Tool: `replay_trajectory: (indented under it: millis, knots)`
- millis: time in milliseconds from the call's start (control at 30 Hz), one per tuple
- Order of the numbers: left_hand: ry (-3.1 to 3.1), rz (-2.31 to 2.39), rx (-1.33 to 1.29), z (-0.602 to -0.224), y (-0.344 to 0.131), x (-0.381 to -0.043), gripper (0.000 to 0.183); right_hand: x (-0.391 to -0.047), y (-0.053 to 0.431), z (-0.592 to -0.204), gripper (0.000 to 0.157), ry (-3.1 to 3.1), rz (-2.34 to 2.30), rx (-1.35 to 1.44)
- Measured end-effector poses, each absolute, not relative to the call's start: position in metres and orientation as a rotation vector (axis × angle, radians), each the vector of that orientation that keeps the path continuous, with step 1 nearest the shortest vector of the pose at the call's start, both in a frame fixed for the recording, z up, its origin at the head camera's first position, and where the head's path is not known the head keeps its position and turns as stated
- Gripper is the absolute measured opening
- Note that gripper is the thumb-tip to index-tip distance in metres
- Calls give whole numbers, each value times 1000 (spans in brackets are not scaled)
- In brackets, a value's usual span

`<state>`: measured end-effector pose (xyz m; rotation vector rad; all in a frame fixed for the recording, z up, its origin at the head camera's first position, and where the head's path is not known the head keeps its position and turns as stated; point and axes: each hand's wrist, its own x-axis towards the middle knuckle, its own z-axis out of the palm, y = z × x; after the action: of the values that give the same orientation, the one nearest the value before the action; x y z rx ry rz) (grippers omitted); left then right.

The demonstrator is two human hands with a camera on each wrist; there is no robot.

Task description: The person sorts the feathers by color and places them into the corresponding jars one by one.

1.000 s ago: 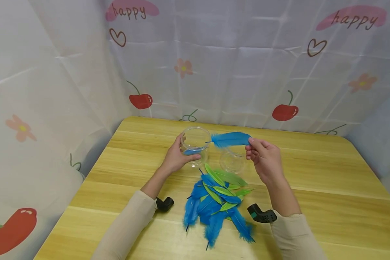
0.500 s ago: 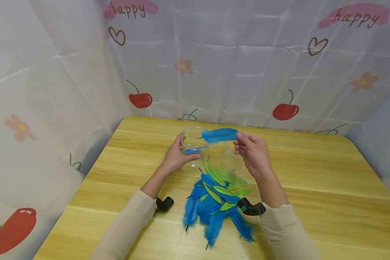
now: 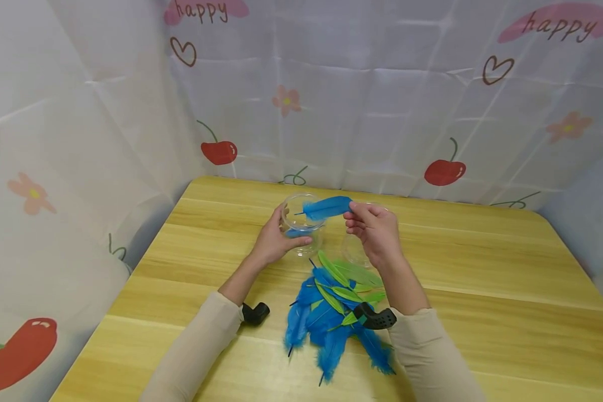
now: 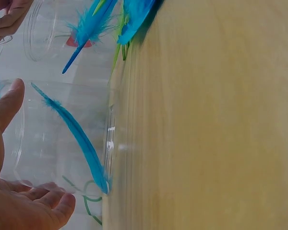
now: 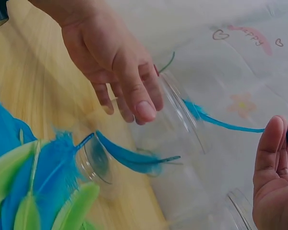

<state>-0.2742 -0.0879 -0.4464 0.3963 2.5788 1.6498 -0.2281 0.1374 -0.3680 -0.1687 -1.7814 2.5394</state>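
My left hand (image 3: 275, 241) holds a clear plastic jar (image 3: 305, 228) by its side, thumb in front and fingers around the far side. The jar stands upright on the table. Inside it a blue feather (image 4: 78, 130) leans against the wall. My right hand (image 3: 380, 230) pinches another blue feather (image 3: 328, 208) at its tip between thumb and fingers. That feather lies nearly level over the jar's mouth, its bare quill pointing left past the near rim. In the right wrist view, its fluffy end (image 5: 194, 109) overlaps the jar's rim.
A second clear jar (image 3: 354, 251) stands to the right, partly behind my right hand. Nearer me lies a heap of blue feathers (image 3: 331, 349) and green feathers (image 3: 328, 296) on the wooden table (image 3: 497, 268). A printed curtain (image 3: 352, 111) hangs behind the table.
My right hand has moved left, carrying the blue feather from beside the jar to over its mouth. My left hand and its jar have stayed in place.
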Motion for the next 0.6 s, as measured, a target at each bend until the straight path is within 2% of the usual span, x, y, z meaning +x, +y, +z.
replay_trajectory:
  millis: [167,467,600]
  knots:
    - [2578,1663,393,-447,-88,-274,108,-229,126,-370,11,-1809,2521,-149]
    - [2548,1706,423,-445,-87,-274,105,-230,113,-377,26,-1873,2465,-146]
    - [2550,1696,388,-443,-88,-274,107,-229,111,-378,24,-1883,2471,-130]
